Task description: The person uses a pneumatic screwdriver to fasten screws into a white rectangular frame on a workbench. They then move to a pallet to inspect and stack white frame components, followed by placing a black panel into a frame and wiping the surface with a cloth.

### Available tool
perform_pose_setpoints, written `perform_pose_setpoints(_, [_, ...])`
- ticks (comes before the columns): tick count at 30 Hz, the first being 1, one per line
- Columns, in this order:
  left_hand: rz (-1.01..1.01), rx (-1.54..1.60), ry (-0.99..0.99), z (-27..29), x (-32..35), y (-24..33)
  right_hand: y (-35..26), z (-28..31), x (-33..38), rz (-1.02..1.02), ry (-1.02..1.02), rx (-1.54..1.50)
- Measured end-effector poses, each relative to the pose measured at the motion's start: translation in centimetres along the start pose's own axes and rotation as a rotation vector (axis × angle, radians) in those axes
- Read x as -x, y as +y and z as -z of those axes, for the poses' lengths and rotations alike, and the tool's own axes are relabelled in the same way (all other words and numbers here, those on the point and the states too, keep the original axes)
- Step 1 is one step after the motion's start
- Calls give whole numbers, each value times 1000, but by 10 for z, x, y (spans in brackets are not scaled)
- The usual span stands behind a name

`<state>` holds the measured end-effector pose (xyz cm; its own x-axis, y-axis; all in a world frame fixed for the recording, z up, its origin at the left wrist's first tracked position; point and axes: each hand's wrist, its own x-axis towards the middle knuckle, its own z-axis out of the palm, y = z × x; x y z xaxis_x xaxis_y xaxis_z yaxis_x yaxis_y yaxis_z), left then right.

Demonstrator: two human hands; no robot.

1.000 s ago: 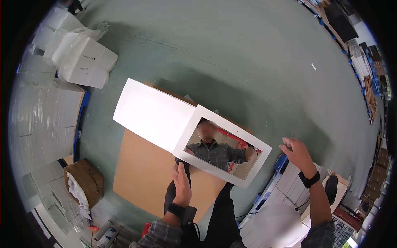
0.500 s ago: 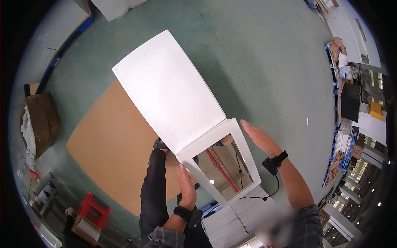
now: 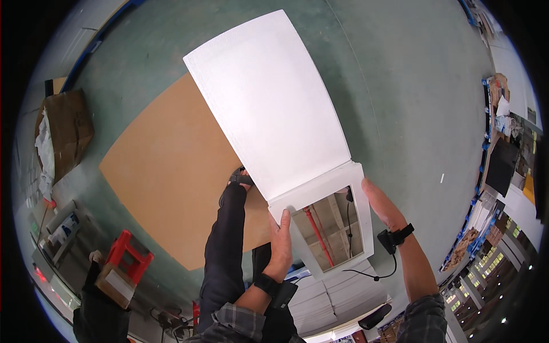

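A white-framed mirror stands in front of me, reflecting a red pipe and the ceiling. It meets a long plain white panel along a seam at its far end. My left hand grips the mirror frame's left edge, thumb on the front and fingers partly hidden. My right hand holds the right edge near the upper corner, its fingertips out of sight behind the frame. Both wrists carry black straps with small devices, and a black cable hangs from the right one.
Beneath the white panel lies a brown board on the green floor. A dark-trousered leg reaches onto it. At left are a cardboard box, a red stool and a person's dark sleeve. Stacked materials line the right side.
Both hands have closed in from beside the mirror frame onto its edges. The whole scene has shifted in view, with the panel and mirror now farther right.
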<state>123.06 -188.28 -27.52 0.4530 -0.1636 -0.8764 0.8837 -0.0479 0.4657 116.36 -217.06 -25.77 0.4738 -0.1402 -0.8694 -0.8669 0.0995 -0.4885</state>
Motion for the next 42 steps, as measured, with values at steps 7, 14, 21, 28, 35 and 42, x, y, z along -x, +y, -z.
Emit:
perform_pose_setpoints(7, [80,-5,-80,7,6,4,-7,-2,9,47,53,93])
perform_pose_setpoints(14, [-452,-838,-171,-12,27,97,108,19,104,58,562,-52])
perform_pose_setpoints(21, [-623,-1190,-598,-64,-29,79,259,-83,202,-141,845,-957])
perform_pose_setpoints(28, [-540,-1261,-756,-77,-49,62,307,-177,166,-37,761,-1444])
perform_pose_setpoints(35, [-668,-1445,-676,-88,-43,46,331,-203,150,204,764,-1499])
perform_pose_setpoints(42, [-544,-1554,-570,-95,-38,47,325,-202,159,173,869,-1337])
